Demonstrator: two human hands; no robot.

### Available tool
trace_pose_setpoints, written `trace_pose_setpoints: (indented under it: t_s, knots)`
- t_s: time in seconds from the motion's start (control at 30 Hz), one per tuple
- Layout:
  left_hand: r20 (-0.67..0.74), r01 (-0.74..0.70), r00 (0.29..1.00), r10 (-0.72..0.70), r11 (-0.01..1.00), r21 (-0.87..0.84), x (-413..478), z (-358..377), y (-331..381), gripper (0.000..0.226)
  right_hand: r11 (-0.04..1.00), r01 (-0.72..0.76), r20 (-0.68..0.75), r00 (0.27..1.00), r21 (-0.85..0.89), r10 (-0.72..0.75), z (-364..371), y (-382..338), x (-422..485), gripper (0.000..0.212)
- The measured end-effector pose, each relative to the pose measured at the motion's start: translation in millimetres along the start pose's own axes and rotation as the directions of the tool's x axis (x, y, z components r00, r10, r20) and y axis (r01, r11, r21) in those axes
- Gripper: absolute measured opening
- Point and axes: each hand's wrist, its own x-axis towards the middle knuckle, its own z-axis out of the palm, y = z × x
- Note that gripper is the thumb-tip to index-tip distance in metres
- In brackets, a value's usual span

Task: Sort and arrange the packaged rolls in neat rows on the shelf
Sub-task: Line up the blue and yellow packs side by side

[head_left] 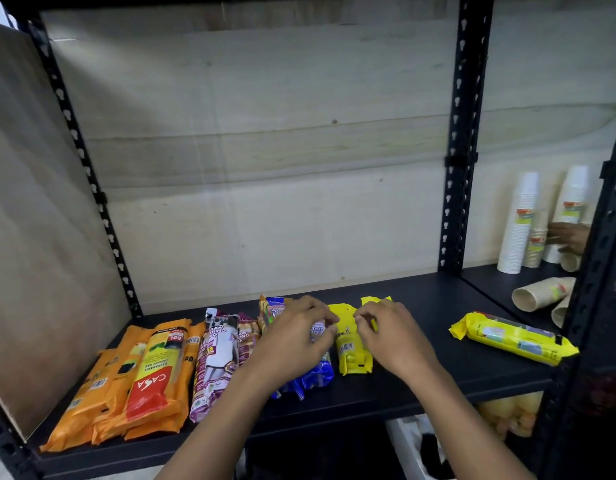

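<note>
Hands among rolls on the shelf point(421, 386).
Left hand point(292, 337) curls round a blue roll point(317, 375); right hand point(389, 334) pinches a yellow roll point(351, 355). Orange rolls point(150, 382) lie to their left.

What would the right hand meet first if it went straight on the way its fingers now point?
The right hand points leftward; it would likely first meet the barcoded yellow pack just beside it, though depth is unclear.
</note>
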Motion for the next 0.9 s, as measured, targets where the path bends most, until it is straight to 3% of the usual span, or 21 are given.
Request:
trace_pose_setpoints:
  t_s: [0.23, 0.47, 0.73, 0.9]
  knots:
    - [0.084, 0.049, 0.995, -0.046, 0.998, -0.027, 24.2, 36.8, 34.0, 0.033, 0.989, -0.104, -0.04, 0.994, -0.105, 0.1, -47.3, 54.4, -2.3, 0.022]
    - [0.209, 0.136, 0.968, -0.136, 0.991, 0.019, 32.5, 76.6, 47.6, 0.062, 0.894, -0.274, -0.036, 0.959, -0.355, 0.28, -87.8, 127.9, -15.9, 0.052]
    - [0.333, 0.119, 0.927, -0.173, 0.977, 0.175, 34.6, 104.4, 55.5, 0.077, 0.783, -0.274, 0.128, 0.904, -0.559, 0.408, -96.1, 166.0, -26.3, 0.07]
    - [0.339, 0.129, 0.922, -0.186, 0.974, 0.186, 32.2, 111.0, 53.5, 0.076, 0.752, -0.21, 0.103, 0.933, -0.625, 0.346, -100.6, 167.8, -31.4, 0.079]
